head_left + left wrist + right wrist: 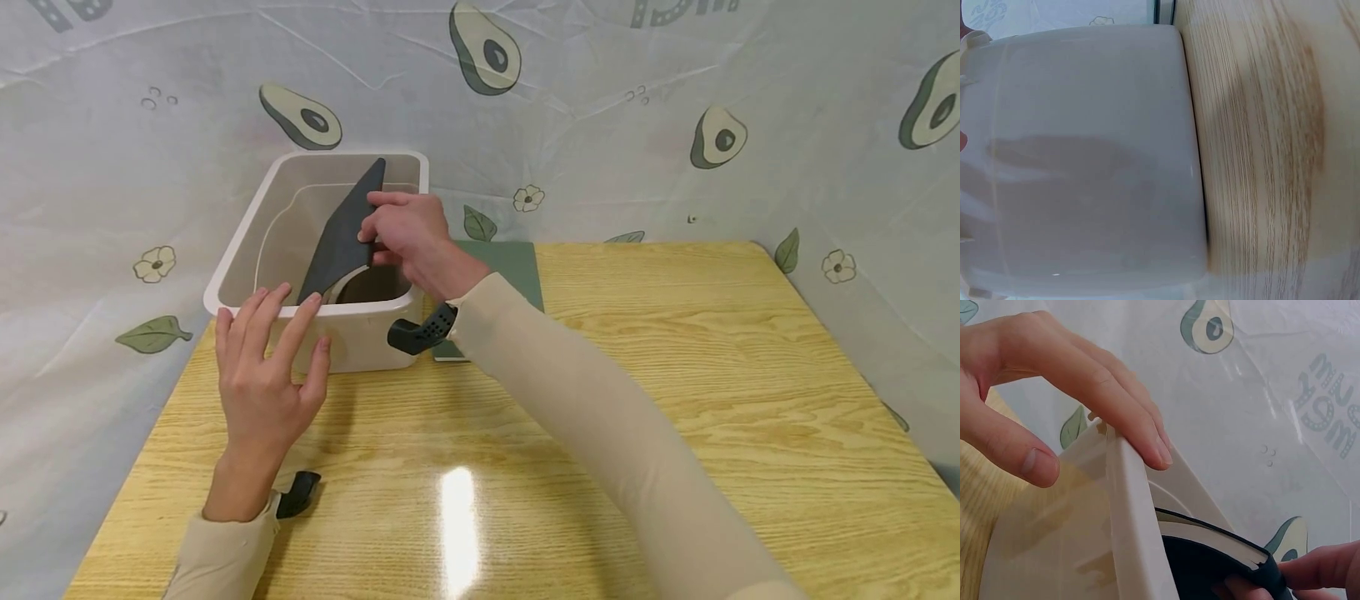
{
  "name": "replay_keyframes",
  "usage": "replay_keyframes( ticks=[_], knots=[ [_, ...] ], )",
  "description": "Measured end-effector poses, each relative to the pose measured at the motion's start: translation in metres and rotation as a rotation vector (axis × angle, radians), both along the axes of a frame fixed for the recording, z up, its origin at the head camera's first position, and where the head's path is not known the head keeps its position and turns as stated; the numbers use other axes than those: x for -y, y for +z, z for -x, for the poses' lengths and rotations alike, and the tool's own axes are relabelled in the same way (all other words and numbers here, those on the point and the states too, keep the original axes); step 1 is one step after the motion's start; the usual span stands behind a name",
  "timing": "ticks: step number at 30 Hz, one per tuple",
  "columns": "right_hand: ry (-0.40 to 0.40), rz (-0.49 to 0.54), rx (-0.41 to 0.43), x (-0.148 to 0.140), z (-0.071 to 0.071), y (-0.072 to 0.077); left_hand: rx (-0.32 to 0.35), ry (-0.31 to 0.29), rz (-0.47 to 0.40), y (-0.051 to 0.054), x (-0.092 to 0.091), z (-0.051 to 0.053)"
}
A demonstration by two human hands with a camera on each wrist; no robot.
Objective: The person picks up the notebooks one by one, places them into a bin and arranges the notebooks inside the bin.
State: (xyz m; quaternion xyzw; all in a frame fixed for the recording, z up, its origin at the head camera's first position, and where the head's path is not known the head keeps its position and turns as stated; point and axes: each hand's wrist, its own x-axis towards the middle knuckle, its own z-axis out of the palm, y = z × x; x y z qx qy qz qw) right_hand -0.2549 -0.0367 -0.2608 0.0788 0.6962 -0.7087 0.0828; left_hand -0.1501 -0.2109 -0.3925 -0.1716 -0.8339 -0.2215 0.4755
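Observation:
A dark navy hardcover book (343, 233) stands tilted inside a whitish plastic bin (240, 242), its lower part hidden by the front wall. My right hand (412, 233) pinches the book along its spine edge. In the right wrist view, the pale page block shows between the covers, which look slightly parted. My left hand (266, 387) lies over the bin's near rim, fingers spread and resting on it, thumb outside. Only the bin's smooth outer wall (1097, 125) fills most of the left wrist view.
A green book or notebook (513, 262) lies on the wood-grain table (712, 350) to the right of the bin, partly covered by my right arm. Close behind hangs a pale cloth (585, 108) printed with avocados, leaves and flowers. Each wrist wears a black mount.

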Motion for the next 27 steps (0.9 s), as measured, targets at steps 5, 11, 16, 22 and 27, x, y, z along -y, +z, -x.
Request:
replay_keyframes(
  ticks=[5, 11, 16, 22, 27],
  knots=[
    [0.046, -0.061, 0.013, 0.0, 0.001, 0.002, -0.002, 0.0, -0.01, 0.0, 0.0, -0.001],
    [0.189, 0.045, 0.032, -0.012, 0.01, -0.003, -0.028, -0.017, -0.025, 0.0, -0.001, 0.001],
    [0.283, 0.206, 0.069, -0.021, 0.014, -0.007, -0.036, -0.028, -0.017, 0.001, -0.002, 0.003],
    [0.352, 0.256, 0.074, -0.018, 0.012, -0.007, -0.031, -0.021, -0.014, 0.001, -0.001, 0.002],
    [0.351, 0.275, 0.066, -0.015, 0.01, -0.007, -0.018, -0.019, -0.006, 0.002, 0.0, 0.0]
  ],
)
